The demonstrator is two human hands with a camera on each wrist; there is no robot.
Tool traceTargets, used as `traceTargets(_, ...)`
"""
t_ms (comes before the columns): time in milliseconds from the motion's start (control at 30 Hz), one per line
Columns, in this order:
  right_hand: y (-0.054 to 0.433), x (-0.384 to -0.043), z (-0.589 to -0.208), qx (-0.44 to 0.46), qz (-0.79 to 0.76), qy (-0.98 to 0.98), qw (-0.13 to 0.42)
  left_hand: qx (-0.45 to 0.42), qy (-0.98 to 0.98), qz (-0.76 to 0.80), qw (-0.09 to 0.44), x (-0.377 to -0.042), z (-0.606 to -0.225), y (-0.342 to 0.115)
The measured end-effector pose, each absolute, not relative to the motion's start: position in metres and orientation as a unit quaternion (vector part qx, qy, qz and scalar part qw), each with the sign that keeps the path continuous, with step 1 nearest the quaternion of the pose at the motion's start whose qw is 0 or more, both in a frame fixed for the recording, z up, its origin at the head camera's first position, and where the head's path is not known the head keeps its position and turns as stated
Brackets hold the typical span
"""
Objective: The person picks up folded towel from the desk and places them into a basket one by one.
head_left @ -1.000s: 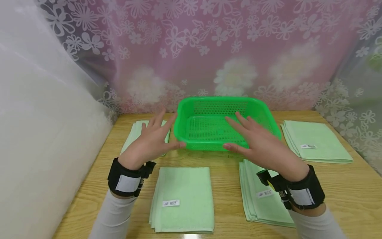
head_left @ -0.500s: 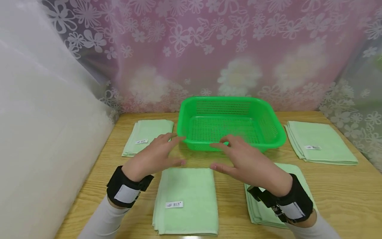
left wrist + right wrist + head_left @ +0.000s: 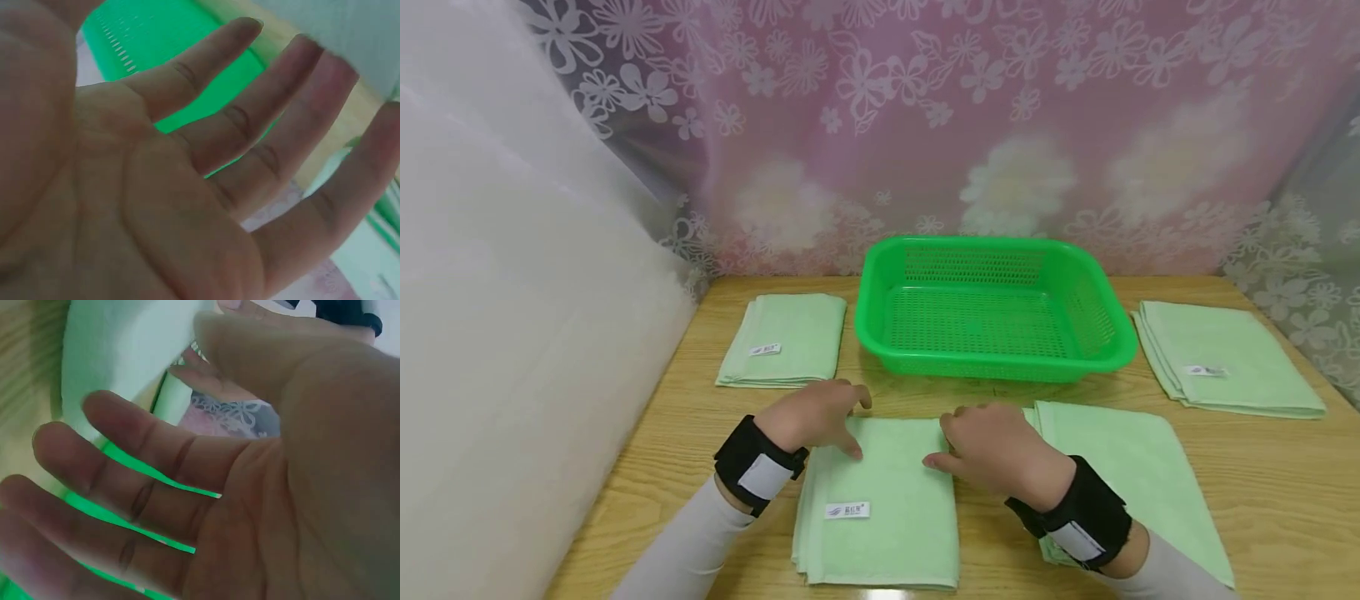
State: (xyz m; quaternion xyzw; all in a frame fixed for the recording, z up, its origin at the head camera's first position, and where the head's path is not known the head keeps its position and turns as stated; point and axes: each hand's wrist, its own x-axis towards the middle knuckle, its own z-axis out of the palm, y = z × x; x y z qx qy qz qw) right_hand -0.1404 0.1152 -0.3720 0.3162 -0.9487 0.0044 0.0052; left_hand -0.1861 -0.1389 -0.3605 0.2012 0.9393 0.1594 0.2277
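A folded pale green towel [image 3: 895, 533] with a white label lies flat at the near middle of the table in the head view. At its far left corner is my left hand [image 3: 812, 414], thumb over the cloth and fingers bent slightly. My right hand [image 3: 996, 446] is at the far right corner, its thumb tip over the towel's edge. Both palms face away from me. In the left wrist view the fingers [image 3: 275, 134] are spread, with nothing between them. The right wrist view shows loosely extended fingers [image 3: 119, 487], also holding nothing. Whether the fingertips touch the cloth is unclear.
An empty green plastic basket [image 3: 1000, 365] stands at the back. Other folded green towels lie around: one at back left [image 3: 797, 333], one at back right [image 3: 1232, 358], and a towel [image 3: 1127, 458] partly under my right wrist. A floral curtain [image 3: 925, 167] hangs behind.
Both hands have come back from near the basket, down to the far corners of the near middle towel. Their fingers are more bent than before. The view has shifted slightly.
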Motion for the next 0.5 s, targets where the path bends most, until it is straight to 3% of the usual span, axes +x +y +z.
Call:
traceTargets(267,0.105,-0.131,-0.380,0.282,0.015,-0.957,-0.069,0.195,0.944,0.144,0.223,-0.188,-0.372,-0.135)
traceTargets(500,0.097,-0.128,-0.388,0.280,0.006,-0.959,-0.034,0.178,0.950,0.118,0.229,-0.190,-0.375,-0.134)
